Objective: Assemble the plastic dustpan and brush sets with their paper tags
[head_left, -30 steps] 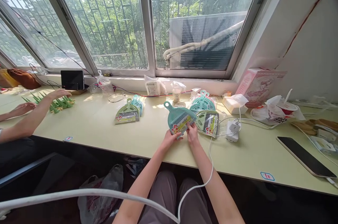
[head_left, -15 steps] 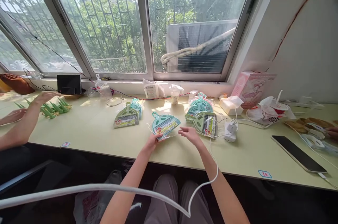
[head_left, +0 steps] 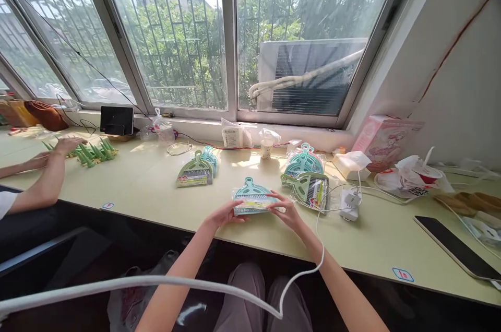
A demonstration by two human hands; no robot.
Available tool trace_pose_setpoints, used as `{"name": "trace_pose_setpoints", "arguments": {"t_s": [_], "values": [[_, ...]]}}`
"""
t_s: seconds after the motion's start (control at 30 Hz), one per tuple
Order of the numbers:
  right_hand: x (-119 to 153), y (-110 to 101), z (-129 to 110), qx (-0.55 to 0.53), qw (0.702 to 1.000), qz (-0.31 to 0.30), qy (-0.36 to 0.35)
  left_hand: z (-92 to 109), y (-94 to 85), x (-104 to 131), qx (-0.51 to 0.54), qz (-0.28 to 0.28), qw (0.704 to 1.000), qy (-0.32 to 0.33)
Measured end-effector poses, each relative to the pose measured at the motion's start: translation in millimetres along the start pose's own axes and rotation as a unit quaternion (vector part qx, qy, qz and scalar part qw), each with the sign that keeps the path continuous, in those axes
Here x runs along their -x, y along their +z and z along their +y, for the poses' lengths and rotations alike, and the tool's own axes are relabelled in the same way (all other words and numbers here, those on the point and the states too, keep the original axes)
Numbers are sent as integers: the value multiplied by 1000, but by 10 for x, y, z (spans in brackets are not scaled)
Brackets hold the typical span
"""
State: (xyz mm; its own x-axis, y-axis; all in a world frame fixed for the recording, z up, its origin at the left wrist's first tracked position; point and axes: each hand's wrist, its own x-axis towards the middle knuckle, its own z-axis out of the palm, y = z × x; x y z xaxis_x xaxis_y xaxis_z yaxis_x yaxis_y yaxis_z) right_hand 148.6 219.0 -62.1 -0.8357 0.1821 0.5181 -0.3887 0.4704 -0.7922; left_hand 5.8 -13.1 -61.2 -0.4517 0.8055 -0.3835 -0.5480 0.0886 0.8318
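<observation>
A light-blue dustpan and brush set [head_left: 253,197] in clear wrapping is in front of me, its handle pointing away. My left hand [head_left: 226,214] grips its left corner. On its right corner, the fingers of my right hand [head_left: 285,211] are closed. Left of it, a green dustpan set [head_left: 194,170] leans against a blue dustpan set [head_left: 210,158]. To the right, blue dustpan sets [head_left: 303,161] are stacked, and another green dustpan set [head_left: 311,190] rests against their front.
A white plug adapter [head_left: 349,203] with cables stands right of the stack. A phone [head_left: 456,246] lies at the far right. A white cable [head_left: 156,281] crosses close to the camera. At left, another person's hand [head_left: 70,144] is over green plant-like pieces [head_left: 94,153].
My right hand has moved onto the blue set's right corner; before, it was apart from it. The set has turned from tilted to nearly straight. The view has shifted slightly left.
</observation>
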Motion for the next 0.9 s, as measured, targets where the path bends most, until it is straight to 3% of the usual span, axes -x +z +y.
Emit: {"name": "trace_pose_setpoints", "arguments": {"t_s": [0.1,0.27,0.43,0.57,0.7,0.9], "values": [[21,56,4,-36,999,-15,23,4,10,6,4,3,1000,-9],[11,184,143,-97,990,27,98,-62,32,-4,2,54,998,36],[34,277,289,-15,993,69,94,-120,15,30,-42,7,997,60],[23,243,343,3,981,172,85,-193,113,58,-77,-23,991,110],[17,187,393,-65,966,203,144,-256,266,47,-98,-20,981,167],[46,184,390,-222,938,177,199,-231,312,68,-95,-41,983,154]]}}
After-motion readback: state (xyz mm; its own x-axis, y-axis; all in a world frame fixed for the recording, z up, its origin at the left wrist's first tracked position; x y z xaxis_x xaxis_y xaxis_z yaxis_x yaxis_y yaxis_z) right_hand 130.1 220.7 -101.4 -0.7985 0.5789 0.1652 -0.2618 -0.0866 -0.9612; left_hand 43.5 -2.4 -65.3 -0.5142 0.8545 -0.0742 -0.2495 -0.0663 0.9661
